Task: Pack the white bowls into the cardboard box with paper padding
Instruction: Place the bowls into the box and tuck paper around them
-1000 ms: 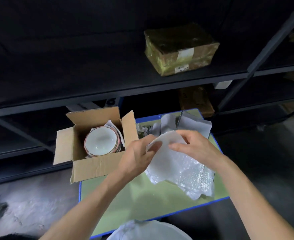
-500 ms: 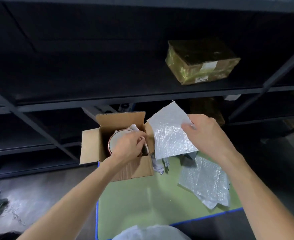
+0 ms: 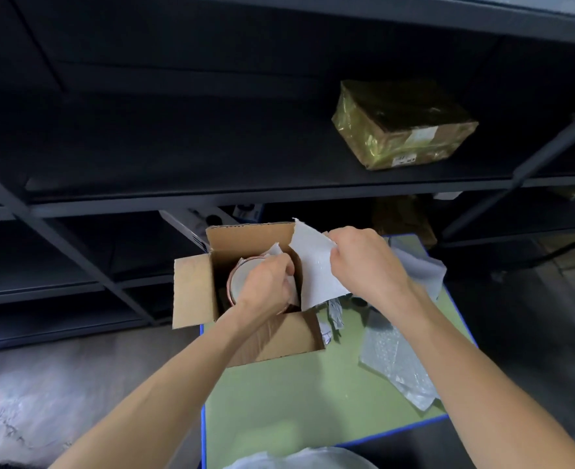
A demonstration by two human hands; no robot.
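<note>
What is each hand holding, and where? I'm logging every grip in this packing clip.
The right hand pinches the bubble-wrap sheet at its upper right edge. The left hand reaches into the cardboard box over the bowl; its grip is hidden.

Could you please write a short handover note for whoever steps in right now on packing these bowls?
Left hand: inside the box, on the bowl and the paper beside it; whether it grips anything cannot be told.
Right hand: pinching a padding sheet at the box's right side, its lower part going down inside.
Box stands open at the table's back left corner. More bubble wrap lies on the table to the right.
Done: at least one bowl is in, with paper around it.
Left: push the sheet down beside the bowl, add padding where gaps show, close the flaps.
</note>
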